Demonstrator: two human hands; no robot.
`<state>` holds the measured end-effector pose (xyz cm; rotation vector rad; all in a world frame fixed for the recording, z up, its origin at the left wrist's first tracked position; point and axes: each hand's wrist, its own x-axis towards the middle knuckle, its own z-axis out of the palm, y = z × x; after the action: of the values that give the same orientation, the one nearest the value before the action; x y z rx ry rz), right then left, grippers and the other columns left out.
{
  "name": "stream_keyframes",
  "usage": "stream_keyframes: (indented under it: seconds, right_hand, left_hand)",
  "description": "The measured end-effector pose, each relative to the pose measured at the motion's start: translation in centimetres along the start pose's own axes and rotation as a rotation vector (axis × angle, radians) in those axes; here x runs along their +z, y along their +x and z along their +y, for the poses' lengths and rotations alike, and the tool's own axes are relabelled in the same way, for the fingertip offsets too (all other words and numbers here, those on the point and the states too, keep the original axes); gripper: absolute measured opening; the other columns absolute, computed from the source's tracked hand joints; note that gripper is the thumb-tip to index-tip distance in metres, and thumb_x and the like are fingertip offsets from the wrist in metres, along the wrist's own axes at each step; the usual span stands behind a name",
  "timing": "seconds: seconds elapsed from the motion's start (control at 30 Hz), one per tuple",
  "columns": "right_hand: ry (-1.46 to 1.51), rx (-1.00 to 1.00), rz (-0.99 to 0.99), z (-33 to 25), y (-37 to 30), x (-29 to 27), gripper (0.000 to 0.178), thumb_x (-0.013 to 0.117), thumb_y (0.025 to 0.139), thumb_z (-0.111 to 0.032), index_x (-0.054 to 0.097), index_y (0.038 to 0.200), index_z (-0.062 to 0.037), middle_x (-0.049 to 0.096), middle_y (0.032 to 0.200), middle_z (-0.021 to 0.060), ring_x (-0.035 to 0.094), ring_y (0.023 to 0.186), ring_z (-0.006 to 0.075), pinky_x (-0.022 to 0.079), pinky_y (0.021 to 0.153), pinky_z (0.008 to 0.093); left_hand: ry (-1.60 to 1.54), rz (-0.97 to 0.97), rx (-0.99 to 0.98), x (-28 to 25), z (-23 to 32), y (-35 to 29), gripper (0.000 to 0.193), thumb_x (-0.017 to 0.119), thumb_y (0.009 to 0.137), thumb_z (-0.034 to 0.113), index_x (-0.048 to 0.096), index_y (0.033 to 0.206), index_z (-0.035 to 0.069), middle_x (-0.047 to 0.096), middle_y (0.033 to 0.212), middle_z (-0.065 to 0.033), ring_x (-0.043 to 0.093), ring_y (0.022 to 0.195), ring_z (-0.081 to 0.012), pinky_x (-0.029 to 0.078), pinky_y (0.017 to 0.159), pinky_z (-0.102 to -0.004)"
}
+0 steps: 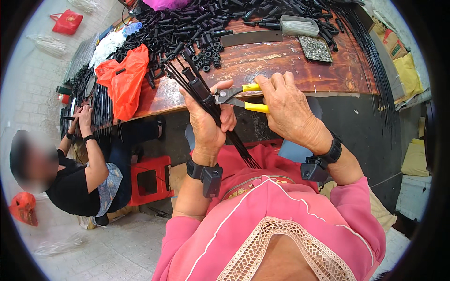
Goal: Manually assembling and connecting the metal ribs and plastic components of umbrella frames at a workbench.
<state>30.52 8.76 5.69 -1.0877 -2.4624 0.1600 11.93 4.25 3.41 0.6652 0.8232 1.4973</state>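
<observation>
While a bundle of thin black rods (pixel 220 124) is gripped upright in the left hand (pixel 208 124), just off the table (pixel 290 65) edge, yellow-handled pliers (pixel 239 97) are squeezed in the right hand (pixel 288 110), fingers wrapped around the handles. The metal nose is set against a black sleeve (pixel 199 86) near the rods' top; whether the nose is fully shut cannot be told. A slip could be caused by the smooth plastic, and the left thumb, just beside the nose, could be pinched. The rods look stiff, glossy and wiry. Heaped black tubular parts (pixel 197 23) and a tray of small metal pieces (pixel 315 48) are spread on the reddish, grained wood.
</observation>
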Motion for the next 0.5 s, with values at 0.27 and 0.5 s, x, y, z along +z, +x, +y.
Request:
stream_keyframes:
  seconds: [0.27,0.5]
  right_hand:
    - [-0.196,-0.071,0.001,-0.1,0.6,-1.9,0.036,0.067,0.072,-0.005,0.054,0.105,-0.0019,0.055,0.087,0.0143,0.053,0.086,0.0316,0.048,0.07,0.0384]
    - [-0.176,-0.051,-0.082,-0.1,1.3,-2.7,0.024,0.067,0.071,-0.006,0.052,0.089,-0.0037,0.057,0.084,0.0143,0.057,0.083,0.0308,0.05,0.065,0.0402]
  left_hand:
    - [0.024,-0.018,-0.023,0.4,0.2,-0.1,0.097,0.014,0.091,0.078,0.055,0.123,-0.004,0.035,0.047,0.0011,0.03,0.035,-0.0106,0.032,0.037,-0.0275]
    - [0.027,-0.036,-0.03,0.3,0.3,-0.3,0.097,0.013,0.091,0.077,0.055,0.125,-0.003,0.034,0.047,0.0018,0.029,0.036,-0.0104,0.032,0.038,-0.0272]
